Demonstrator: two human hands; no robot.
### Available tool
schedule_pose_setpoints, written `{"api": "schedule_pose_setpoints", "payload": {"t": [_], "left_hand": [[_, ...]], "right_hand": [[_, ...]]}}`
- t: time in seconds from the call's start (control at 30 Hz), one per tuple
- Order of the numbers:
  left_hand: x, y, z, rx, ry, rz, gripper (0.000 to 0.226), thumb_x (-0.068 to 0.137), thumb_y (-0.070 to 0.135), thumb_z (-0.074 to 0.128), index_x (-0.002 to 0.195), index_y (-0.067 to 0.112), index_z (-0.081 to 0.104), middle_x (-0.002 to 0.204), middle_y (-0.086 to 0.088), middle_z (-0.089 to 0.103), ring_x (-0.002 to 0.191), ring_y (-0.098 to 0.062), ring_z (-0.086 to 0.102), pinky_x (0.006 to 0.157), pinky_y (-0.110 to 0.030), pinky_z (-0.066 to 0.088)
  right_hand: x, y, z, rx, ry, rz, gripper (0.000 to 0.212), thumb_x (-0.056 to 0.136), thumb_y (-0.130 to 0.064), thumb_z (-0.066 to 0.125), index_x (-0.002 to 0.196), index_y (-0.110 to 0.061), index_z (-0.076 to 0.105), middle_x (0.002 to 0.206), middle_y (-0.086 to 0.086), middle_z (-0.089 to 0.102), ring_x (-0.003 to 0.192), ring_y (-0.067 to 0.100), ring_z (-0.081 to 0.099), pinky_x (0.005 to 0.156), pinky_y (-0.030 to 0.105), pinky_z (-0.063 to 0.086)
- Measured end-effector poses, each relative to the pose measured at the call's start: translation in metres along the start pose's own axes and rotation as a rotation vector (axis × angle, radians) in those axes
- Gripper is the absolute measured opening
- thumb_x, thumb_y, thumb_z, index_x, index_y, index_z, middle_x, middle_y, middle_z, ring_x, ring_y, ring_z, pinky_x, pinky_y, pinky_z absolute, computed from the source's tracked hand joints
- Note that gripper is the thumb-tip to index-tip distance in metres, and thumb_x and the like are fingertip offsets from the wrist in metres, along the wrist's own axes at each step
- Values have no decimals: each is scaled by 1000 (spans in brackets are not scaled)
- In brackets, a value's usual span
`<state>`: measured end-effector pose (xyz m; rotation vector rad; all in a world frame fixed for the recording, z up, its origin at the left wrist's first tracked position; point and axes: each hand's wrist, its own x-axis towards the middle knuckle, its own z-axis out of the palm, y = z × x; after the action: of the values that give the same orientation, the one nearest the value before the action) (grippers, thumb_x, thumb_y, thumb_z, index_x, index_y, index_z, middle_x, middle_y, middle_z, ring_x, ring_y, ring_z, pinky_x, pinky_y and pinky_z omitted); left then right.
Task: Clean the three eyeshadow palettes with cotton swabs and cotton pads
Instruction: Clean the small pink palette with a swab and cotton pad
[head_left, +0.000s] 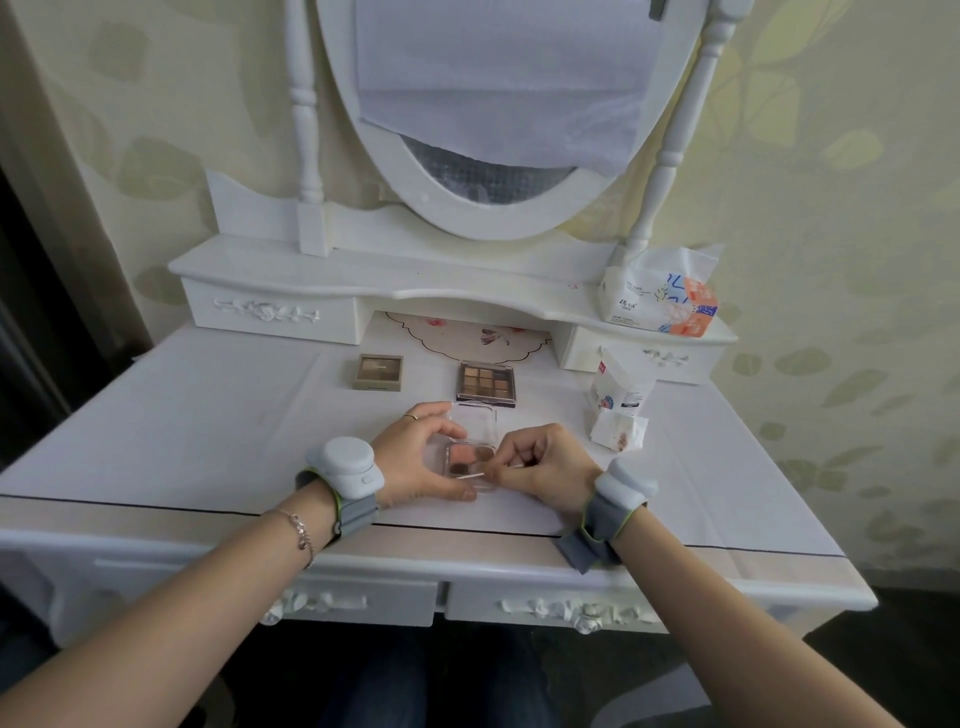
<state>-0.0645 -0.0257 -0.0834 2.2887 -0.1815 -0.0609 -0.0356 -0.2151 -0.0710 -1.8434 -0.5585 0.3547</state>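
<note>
Centrally, the right hand pinches a cotton swab between thumb and fingertips, the grip pressed together on the shaft; the swab lies nearly level, its left tip over the near row of pans. The left hand holds the open clear-cased palette from the left, thumb along the near edge and fingers curled over the far left corner, so that this grip is closed around the case. The palette rests on the surface, near the front edge and between the two hands; its transparent lid is folded back on the far side. Pans of coral and brown are visible inside.

Farther back, a nine-pan palette lies open just beyond the lid, and a beige palette lies well to its left. To the right stands a white pack of cotton pads, with a crumpled, stained pad just in front of it. A tissue packet sits on the raised shelf at far right, beside the right post of the oval mirror. Both wrists carry grey-strapped white devices; a chain bracelet hangs on the left forearm.
</note>
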Motion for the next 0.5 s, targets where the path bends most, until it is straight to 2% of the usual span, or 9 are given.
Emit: {"api": "schedule_pose_setpoints", "payload": {"t": [0.1, 0.17, 0.27, 0.4, 0.5], "left_hand": [[0, 0, -1, 18, -5, 8, 98, 30, 64, 70, 116, 20, 58, 146, 2, 29, 132, -8, 34, 108, -17, 25], [0, 0, -1, 31, -5, 14, 99, 30, 65, 69, 117, 19, 58, 147, 2, 28, 133, -7, 33, 104, -12, 23], [0, 1, -1, 33, 7, 16, 101, 30, 68, 62, 118, 19, 57, 147, 2, 26, 134, -6, 31, 104, -12, 23], [-1, 1, 1, 61, 21, 30, 100, 31, 70, 58, 119, 21, 55, 149, 3, 25, 134, -5, 30, 97, -7, 21], [0, 3, 2, 72, 43, 33, 98, 32, 71, 57, 117, 22, 55, 149, 2, 25, 134, -6, 30, 96, -7, 19]], "right_hand": [[1, 2, 2, 11, 38, -6, 24, 78, 5, 67, 61, -12, 66, 40, -12, 44, 40, -1, 30, 43, 12, 24], [-1, 0, 2, -11, 9, -14, 17, 78, 5, 67, 65, -6, 68, 40, -12, 44, 39, -1, 31, 43, 10, 24], [-3, -4, 1, 6, -14, 10, 12, 79, 7, 65, 70, 0, 67, 39, -12, 45, 37, -1, 31, 42, 8, 24], [0, 2, 3, -13, 263, 25, 24, 79, -1, 65, 60, -15, 63, 44, -9, 37, 41, 2, 26, 42, 14, 23], [-1, 2, 3, -87, 324, 26, 17, 78, -3, 64, 63, -10, 65, 45, -8, 36, 42, 3, 26, 44, 15, 26]]}}
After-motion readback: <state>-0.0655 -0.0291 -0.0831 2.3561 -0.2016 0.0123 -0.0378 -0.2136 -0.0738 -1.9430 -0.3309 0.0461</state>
